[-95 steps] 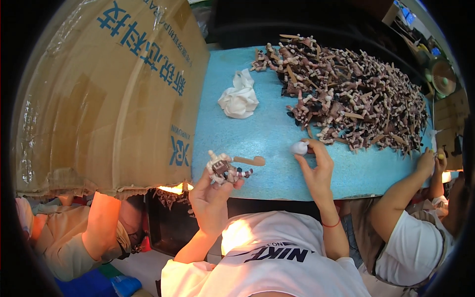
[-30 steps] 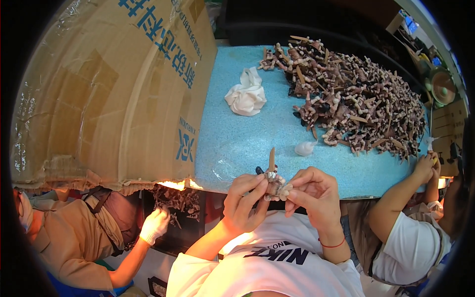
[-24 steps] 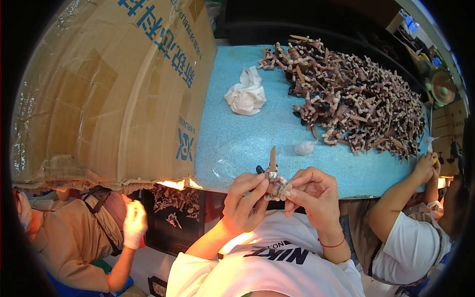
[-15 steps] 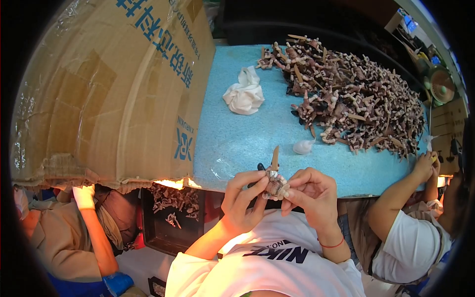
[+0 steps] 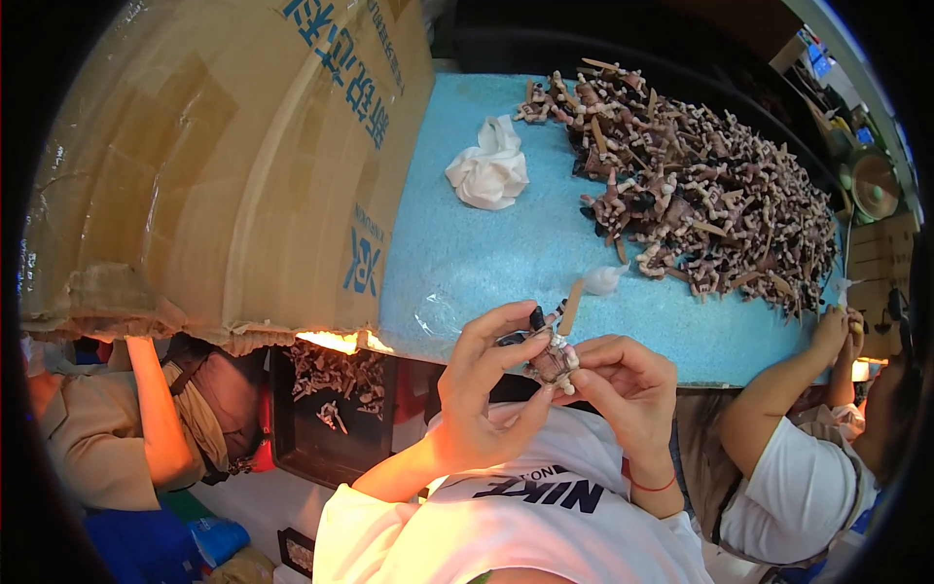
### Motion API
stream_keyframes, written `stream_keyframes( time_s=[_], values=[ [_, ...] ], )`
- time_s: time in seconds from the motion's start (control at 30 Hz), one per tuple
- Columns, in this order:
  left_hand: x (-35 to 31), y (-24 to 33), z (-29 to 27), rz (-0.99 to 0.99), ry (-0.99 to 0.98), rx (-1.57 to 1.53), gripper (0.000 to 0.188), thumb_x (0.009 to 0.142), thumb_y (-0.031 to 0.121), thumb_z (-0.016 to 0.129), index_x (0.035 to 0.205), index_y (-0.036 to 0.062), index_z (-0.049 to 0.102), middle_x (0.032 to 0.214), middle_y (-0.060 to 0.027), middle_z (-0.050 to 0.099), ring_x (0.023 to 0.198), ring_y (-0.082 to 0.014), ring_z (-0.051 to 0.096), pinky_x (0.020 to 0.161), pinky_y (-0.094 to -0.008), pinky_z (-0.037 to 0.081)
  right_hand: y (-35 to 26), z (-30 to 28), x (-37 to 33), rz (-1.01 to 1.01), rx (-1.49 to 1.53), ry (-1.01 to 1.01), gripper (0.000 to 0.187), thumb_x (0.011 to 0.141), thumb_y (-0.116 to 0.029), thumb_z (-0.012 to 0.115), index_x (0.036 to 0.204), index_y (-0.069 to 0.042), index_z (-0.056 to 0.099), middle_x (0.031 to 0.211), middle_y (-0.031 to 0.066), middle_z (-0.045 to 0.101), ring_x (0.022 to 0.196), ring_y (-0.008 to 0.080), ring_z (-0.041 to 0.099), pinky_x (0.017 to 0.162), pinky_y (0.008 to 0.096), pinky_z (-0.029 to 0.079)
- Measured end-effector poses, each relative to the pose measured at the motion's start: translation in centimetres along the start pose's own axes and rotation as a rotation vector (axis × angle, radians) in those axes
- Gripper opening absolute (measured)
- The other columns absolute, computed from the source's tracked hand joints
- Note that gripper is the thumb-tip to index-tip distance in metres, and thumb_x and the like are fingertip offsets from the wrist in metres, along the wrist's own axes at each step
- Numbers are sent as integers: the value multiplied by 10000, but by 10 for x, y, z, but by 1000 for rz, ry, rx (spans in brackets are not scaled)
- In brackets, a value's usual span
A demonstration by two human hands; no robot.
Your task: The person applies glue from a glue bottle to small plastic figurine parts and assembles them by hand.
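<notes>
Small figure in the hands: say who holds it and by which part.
Both hands pinch the small figure: left hand at its left side, right hand from the right, at its lower end.

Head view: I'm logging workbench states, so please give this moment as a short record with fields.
left hand: left hand, fingers pinching the small jointed brown-and-white figurine
right hand: right hand, fingers on the same figurine
surface: blue foam-topped table
on table: large heap of brown plastic figurine parts; crumpled white cloth; small white scrap
left side: big tan cardboard box
others: a person's arms on the table's right edge
</notes>
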State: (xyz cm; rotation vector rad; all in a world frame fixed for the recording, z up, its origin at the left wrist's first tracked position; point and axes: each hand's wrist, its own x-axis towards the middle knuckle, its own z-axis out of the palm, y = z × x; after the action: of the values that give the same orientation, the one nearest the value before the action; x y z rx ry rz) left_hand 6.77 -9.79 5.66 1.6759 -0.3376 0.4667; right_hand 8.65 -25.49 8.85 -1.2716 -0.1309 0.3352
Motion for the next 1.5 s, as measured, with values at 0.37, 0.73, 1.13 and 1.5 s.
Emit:
stream_keyframes(
  time_s=[0.37, 0.73, 1.13, 1.5],
  values=[
    [8, 11, 0, 21, -71, 113, 412, 641, -12, 694, 1034, -22, 571, 1171, -213, 476, 989, -290, 565, 805, -312, 476, -11, -18, 7, -13, -133, -108, 105, 753, 107, 583, 857, 107, 580, 924, 163, 610, 787, 156, 616, 692, 243, 547],
    [10, 13, 4, 7, -52, 87, 381, 655, 8, 678, 1020, -37, 579, 1155, -223, 486, 955, -279, 577, 785, -316, 487, -19, -17, 11, -118, -365, -137, 80, 719, 74, 625, 789, 79, 587, 877, 139, 618, 726, 138, 629, 571, 213, 551],
    [17, 22, 2, -8, -90, 109, 382, 664, -6, 660, 1036, -36, 580, 1183, -217, 471, 941, -257, 587, 753, -294, 495, -16, -19, 15, -81, -173, -135, 74, 719, 87, 607, 775, 95, 559, 881, 143, 588, 768, 153, 617, 587, 233, 570],
    [19, 21, 0, 4, -127, 24, 426, 651, -33, 646, 1070, -29, 567, 1196, -232, 459, 1014, -287, 553, 790, -302, 478, -25, -21, 12, -78, -160, -196, 66, 760, 97, 576, 825, 105, 569, 900, 153, 582, 790, 176, 618, 592, 243, 562]
  ],
)
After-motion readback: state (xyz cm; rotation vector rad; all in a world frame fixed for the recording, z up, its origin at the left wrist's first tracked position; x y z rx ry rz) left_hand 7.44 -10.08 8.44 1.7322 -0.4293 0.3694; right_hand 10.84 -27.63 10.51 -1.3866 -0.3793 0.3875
